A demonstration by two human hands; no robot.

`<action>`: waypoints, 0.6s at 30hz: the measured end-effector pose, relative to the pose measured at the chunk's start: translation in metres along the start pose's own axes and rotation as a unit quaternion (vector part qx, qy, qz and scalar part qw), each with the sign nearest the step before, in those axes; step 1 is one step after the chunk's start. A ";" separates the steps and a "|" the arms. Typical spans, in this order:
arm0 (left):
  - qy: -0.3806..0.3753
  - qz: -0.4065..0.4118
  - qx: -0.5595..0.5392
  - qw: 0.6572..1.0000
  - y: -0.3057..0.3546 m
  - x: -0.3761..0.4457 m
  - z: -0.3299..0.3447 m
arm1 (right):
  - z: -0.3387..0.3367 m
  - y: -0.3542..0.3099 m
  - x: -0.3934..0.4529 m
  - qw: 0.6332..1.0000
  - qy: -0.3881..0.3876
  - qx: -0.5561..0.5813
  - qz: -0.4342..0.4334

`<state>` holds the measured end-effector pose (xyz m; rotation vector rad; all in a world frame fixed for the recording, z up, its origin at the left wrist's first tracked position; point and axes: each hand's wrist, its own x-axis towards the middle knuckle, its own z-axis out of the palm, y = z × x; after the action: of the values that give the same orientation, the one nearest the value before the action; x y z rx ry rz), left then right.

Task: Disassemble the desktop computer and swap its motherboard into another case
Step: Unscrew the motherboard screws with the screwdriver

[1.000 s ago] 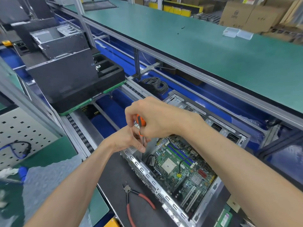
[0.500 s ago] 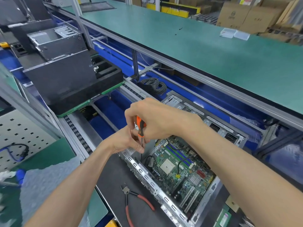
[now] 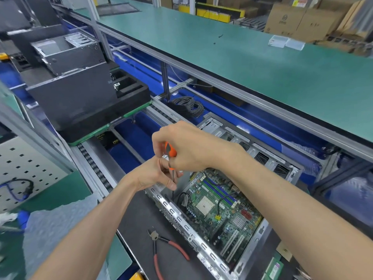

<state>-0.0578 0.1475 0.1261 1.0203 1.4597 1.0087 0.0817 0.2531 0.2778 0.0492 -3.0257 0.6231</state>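
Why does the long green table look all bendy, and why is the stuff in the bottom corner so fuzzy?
Head view: the wide lens bows the green table edge; the bottom-left corner smears into blur, while the motherboard stays sharp; soft glare streaks the blue bins under the table; the right hand hides most of the orange screwdriver.

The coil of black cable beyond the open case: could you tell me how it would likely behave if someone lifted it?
The coil of black cable looks thin and loosely looped, so probably floppy and light. No tie is visible, so its loops may sag or spread.
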 end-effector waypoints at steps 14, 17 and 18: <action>0.027 0.053 0.021 0.998 0.003 -0.001 0.003 | 0.064 0.021 -0.027 0.938 0.235 0.240 0.084; 0.039 0.029 -0.001 0.999 -0.002 0.000 0.000 | 0.061 0.022 -0.028 0.945 0.201 0.253 0.059; 0.041 0.023 0.006 0.999 -0.003 0.001 0.000 | 0.061 0.022 -0.028 0.946 0.199 0.249 0.059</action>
<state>-0.0582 0.1476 0.1226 1.0343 1.5163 1.0872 0.1056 0.2496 0.2112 -0.2123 -2.4322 1.2256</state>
